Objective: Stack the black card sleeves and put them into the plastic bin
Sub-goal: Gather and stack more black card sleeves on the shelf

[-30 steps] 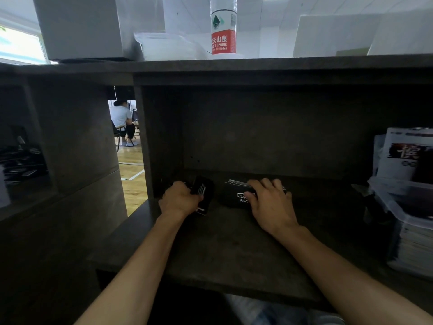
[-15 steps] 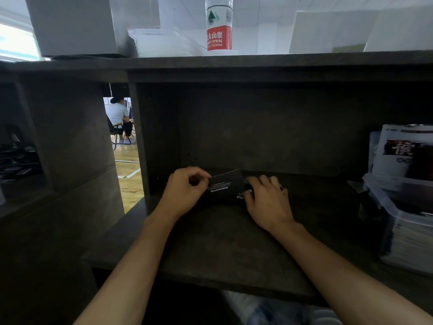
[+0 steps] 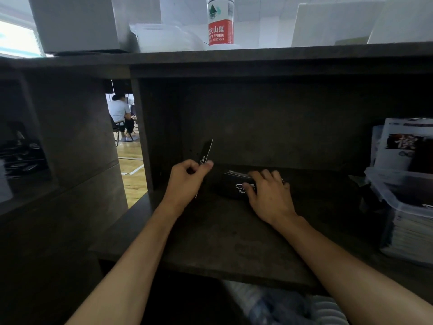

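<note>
Black card sleeve (image 3: 206, 151), single, pinched between thumb and curled fingers (image 3: 207, 164) of the left hand (image 3: 186, 184); held on edge, nearly upright, its top leaning slightly toward one o'clock, thin pale edge facing the camera, clear of the shelf surface.

Black card sleeves, stack (image 3: 236, 185), lying flat on the desk shelf (image 3: 222, 235) at three o'clock from the single sleeve, just beside it. White lettering shows on the near face. Right hand (image 3: 269, 195) rests over the stack, fingers spread lightly across its top and right end, thumb pressing the near face beside the lettering.

Both forearms bare, entering from six o'clock.

Desk shelf: dark brown board, matte, forming a recess with back panel and a side panel at nine o'clock.

Plastic bin (image 3: 403, 207), clear, at three o'clock from the right hand, well apart, at the frame's right edge; flat printed items are stacked inside and behind it stand upright white packets (image 3: 403, 141) with dark print.

Top board at twelve o'clock carries a water bottle (image 3: 220, 22) with red label, a white box (image 3: 77, 22) at eleven o'clock, and a translucent container (image 3: 164, 37) between them.

Through a gap at ten o'clock: wooden floor and a seated person (image 3: 120, 116), back turned.
</note>
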Available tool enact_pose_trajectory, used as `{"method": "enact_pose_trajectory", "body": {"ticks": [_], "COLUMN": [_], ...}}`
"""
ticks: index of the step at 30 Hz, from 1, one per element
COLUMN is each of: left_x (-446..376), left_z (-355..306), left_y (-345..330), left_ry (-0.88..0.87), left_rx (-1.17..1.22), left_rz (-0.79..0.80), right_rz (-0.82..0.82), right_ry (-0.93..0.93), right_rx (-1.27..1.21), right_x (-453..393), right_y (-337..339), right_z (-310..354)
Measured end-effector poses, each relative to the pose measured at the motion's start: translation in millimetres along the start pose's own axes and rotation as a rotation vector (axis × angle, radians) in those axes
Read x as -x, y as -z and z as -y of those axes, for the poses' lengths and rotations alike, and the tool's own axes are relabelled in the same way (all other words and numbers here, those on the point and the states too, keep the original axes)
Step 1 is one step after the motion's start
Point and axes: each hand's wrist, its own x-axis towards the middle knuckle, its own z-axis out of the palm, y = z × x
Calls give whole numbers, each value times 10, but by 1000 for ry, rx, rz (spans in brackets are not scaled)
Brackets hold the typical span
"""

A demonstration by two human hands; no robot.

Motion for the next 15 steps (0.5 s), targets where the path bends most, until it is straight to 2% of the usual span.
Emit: {"method": "enact_pose_trajectory", "body": {"ticks": [7,12,15], "left_x": [-30,-95,-119], "left_z": [59,164,194], "left_y": [-10,-35,-91], "left_ry": [69,86,118], "left_rx": [62,202,178], "left_rz": [-75,-4,-3], "right_rz": [-9,-13,-31], "right_ry": [4,-3,2], "right_rx": [6,20,20], "right_x": [0,-1,3], "right_y": [-10,-24,-37], "right_z": [2,0,2]}}
